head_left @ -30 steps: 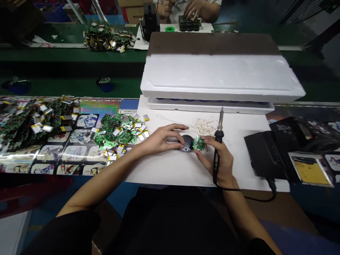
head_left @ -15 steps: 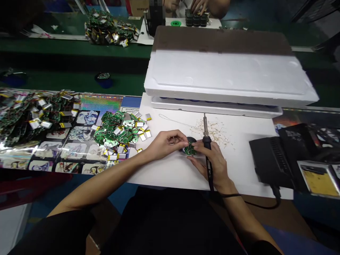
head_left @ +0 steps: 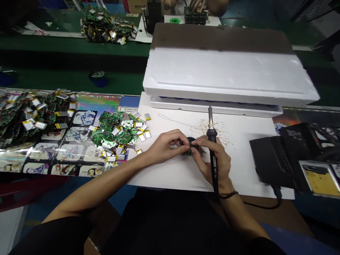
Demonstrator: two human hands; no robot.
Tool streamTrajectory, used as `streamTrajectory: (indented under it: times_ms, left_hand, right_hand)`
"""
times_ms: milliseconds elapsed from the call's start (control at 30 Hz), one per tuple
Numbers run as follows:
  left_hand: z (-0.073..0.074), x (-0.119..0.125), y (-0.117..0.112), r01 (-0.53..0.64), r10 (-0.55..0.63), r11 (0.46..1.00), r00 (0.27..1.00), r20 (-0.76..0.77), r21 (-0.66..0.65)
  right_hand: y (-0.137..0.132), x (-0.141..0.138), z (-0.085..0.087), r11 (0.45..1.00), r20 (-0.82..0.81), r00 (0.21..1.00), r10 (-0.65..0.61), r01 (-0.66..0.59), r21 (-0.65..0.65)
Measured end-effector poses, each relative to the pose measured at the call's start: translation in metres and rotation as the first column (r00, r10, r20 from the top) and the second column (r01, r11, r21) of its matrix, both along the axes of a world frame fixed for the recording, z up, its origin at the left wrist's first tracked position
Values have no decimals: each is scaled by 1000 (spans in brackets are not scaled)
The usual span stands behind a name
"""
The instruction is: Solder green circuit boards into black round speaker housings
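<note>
A pile of green circuit boards (head_left: 114, 129) and loose pouch cells (head_left: 145, 134) lies left of the work. The left hand (head_left: 166, 145) has its fingers curled, pinching a round black part (head_left: 190, 140) from the left. A small green circuit board (head_left: 190, 152) sits against that part, above the white sheet (head_left: 170, 173), between both hands. The right hand (head_left: 217, 162) presses its fingertips to the board while its palm wraps a soldering iron (head_left: 214, 166), tip up and off the board. A black soldering station (head_left: 276, 159) stands at far right.

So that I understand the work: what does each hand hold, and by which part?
The right hand grips a soldering iron by its black handle; its fingertips and the left hand's hold a small green circuit board, apparently by the edges.
</note>
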State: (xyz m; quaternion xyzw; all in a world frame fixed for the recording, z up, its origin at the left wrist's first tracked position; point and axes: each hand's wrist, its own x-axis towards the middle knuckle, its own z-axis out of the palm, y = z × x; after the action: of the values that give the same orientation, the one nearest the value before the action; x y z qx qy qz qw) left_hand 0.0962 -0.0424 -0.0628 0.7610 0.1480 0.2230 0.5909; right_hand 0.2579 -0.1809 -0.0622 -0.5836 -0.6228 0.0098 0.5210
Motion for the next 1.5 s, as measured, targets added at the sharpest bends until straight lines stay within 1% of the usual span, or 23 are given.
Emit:
streamTrajectory:
  times_ms: [167,400,533,667,967,1100,1200,1267,1333,1433,1500]
  left_hand:
    - [1,-1,-1,2,-3,1000,1000,24,29]
    - [-1,-1,-2,-20,20,1000,1000,-8,1]
    - [-3,-1,-2,-2,2,1000,1000,10,-2]
    - [-2,-1,-2,-24,24,1000,999,32,-7]
    - [1,0,-3,-49,51,992,999,17,-118]
    - [3,0,-2,-30,34,986,999,22,-165]
    - [3,-1,-1,-8,13,985,1000,25,-172]
    - [2,-1,0,17,-10,990,999,50,-138]
    - [2,0,-1,35,-28,997,995,94,-69]
    - [2,0,-1,6,-17,997,991,130,80]
    - [3,-1,-1,-18,-10,978,991,130,210]
  right_hand:
    - [1,-3,-2,1000,-57,998,-1,1,5]
    - [0,-4,-6,999,-107,994,-39,39,2]
    - [1,-4,-4,999,-94,995,-33,34,14]
    - [1,-3,-3,998,-42,998,-49,50,25]
    - [2,-3,-8,999,-12,999,-34,34,21]
    - [1,-4,-7,1000,-19,1000,2,-2,6]
    - [-1,-5,-5,1000,-16,1000,3,-3,-14]
    - [-3,-5,-4,1000,-20,1000,13,-13,-24]
    - [-6,-4,-4,999,-23,999,30,-31,-27]
    - [-14,0,-3,999,-30,999,40,-41,-28]
    - [-21,4,-1,1000,-60,998,6,-7,-19]
